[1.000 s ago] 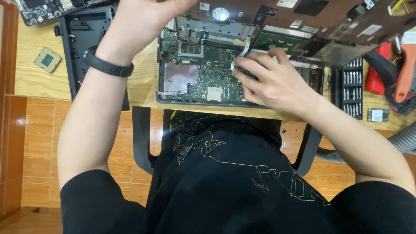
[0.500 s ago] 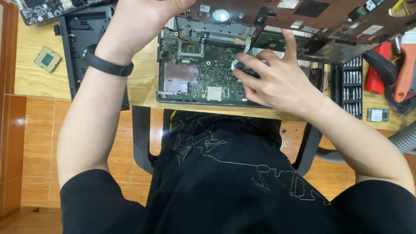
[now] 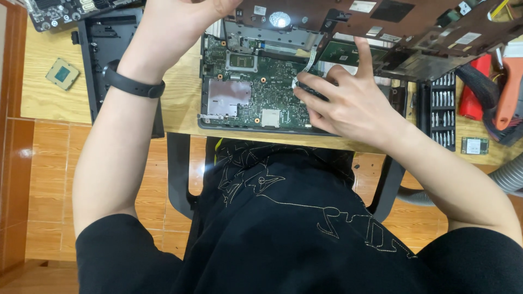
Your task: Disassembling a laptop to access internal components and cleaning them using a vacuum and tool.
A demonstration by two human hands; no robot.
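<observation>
Nearest me, my right hand rests over the near right part of the green circuit board inside the opened laptop base, fingers spread, with thumb and forefinger pinched together on the lower end of a thin white ribbon cable. The cable runs up and away from that pinch toward the underside of the lifted dark cover panel. My left hand is farther off, raised at the top edge of view and partly cut off; it seems to prop the cover up, though I cannot tell how its fingers close on it. To do this well, I judge I should keep the cover steady so the ribbon stays slack, work the cable straight along its own line at the connector just under my fingertips, and avoid twisting or creasing it. To the right of the grip, just beyond my wrist, a black bit tray holds rows of silver screwdriver bits standing in its slots. Farther right lie a small green chip card and a red and orange tool. Well off to the left, past my black wristband, a square processor chip sits on the wooden table.
</observation>
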